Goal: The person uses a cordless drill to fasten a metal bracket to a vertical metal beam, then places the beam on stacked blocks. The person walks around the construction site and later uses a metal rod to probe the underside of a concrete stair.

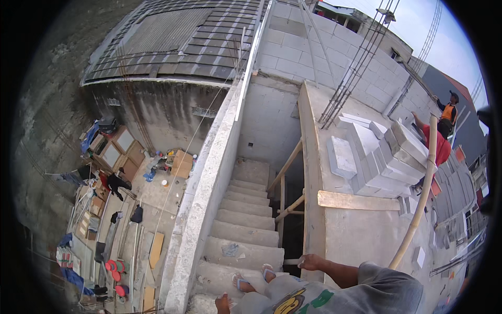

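I stand on a rough concrete staircase [246,217] that runs down away from me between a low wall [210,183] on the left and an opening on the right. My sandalled feet are on an upper step. My right hand [312,262] hangs over the stair's right side, fingers curled in, with nothing showing in it; a short grey bar [292,261] lies beside it. At the lower edge, near the left wall, my left hand [223,304] shows only in part, and its fingers are too unclear to read. A crumpled scrap [229,250] lies on a step.
Bamboo poles [287,165] brace the dark opening at right. White blocks [374,157] are stacked on the slab, with a plank [358,201] and a bamboo pole [418,209] nearby. Two people work at far right. Left of the wall is a drop to a cluttered yard [172,201].
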{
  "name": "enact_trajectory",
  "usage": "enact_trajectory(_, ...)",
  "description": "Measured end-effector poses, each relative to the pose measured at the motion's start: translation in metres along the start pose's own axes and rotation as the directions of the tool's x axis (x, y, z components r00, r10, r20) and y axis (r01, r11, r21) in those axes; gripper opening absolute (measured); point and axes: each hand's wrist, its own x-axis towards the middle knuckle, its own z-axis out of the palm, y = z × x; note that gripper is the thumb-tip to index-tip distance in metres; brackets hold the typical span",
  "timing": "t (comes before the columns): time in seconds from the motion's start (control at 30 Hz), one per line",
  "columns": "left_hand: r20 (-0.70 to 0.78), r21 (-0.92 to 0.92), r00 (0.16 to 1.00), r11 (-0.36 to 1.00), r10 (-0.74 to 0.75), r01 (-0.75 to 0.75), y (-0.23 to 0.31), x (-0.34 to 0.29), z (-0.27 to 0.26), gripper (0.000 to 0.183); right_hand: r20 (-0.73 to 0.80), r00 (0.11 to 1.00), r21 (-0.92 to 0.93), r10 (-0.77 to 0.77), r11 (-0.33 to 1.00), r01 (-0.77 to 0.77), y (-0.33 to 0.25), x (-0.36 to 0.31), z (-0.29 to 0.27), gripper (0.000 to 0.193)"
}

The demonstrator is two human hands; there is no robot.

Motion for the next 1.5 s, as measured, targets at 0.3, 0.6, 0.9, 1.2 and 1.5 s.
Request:
enact_trajectory(0.3,0.128,0.351,0.955,0.889,0.266,-0.295,0.161,-0.004,0.0,0.046,-0.346,0.908,0.406,0.238,0.91,-0.084,0.073,-0.048,-0.023,0.038)
enact_trajectory(0.6,0.082,0.382,0.863,0.784,0.499,-0.49,0.254,0.023,0.053,0.048,-0.311,0.866,0.517,0.392,0.834,-0.193,0.194,-0.043,0.002,0.048)
enact_trajectory(0.9,0.3,0.528,0.95,0.814,0.087,-0.242,0.126,-0.045,0.179,0.053,-0.46,0.637,0.774,0.618,0.631,-0.052,0.307,-0.103,-0.121,0.049)
enact_trajectory(1.2,0.077,0.476,0.941,0.817,0.328,-0.324,0.15,-0.1,0.15,0.037,-0.444,0.682,0.879,0.581,0.432,0.204,0.333,-0.097,-0.165,0.039)
enact_trajectory(1.5,-0.155,0.489,0.964,0.865,0.217,-0.116,0.22,-0.128,0.118,0.033,-0.214,0.867,0.823,0.45,0.561,-0.088,0.297,-0.062,-0.051,0.044)
